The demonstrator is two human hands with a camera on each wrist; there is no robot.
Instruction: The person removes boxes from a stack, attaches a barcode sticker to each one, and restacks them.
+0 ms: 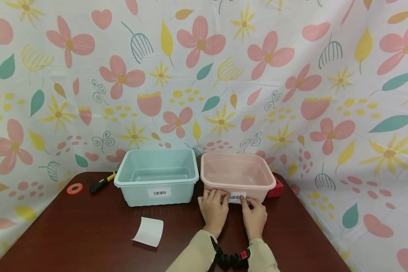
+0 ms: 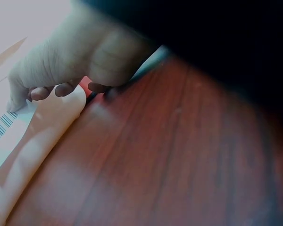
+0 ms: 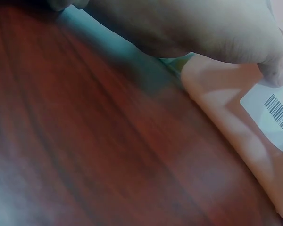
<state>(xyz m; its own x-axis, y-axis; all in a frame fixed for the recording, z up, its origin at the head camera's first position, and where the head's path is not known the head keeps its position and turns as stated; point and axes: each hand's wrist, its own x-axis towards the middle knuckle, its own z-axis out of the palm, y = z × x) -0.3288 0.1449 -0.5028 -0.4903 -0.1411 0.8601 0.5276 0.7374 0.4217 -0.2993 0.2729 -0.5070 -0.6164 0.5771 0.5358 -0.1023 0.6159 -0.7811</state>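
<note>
A white barcode label [image 1: 237, 198] lies against the front wall of the pink bin [image 1: 255, 193], its lower edge not quite level. At the label's left side is my left hand [image 1: 215, 211], with its thumb on the upper corner and its fingers along the wall under the rim. My right hand [image 1: 255, 219] touches the label's right edge with thumb and fingertips. In the left wrist view, a thumb tip [image 2: 19, 101] lies on a corner of the label. Across in the right wrist view, a thumb tip [image 3: 275, 77] meets the other upper corner.
To the left stands a light blue bin [image 1: 129, 194] bearing its own barcode label [image 1: 159, 192]. A curled white paper [image 1: 149, 231] lies in front of it. An orange ring [image 1: 74, 189], a black-and-yellow handled tool [image 1: 102, 183] and a red object [image 1: 276, 189] flank the bins.
</note>
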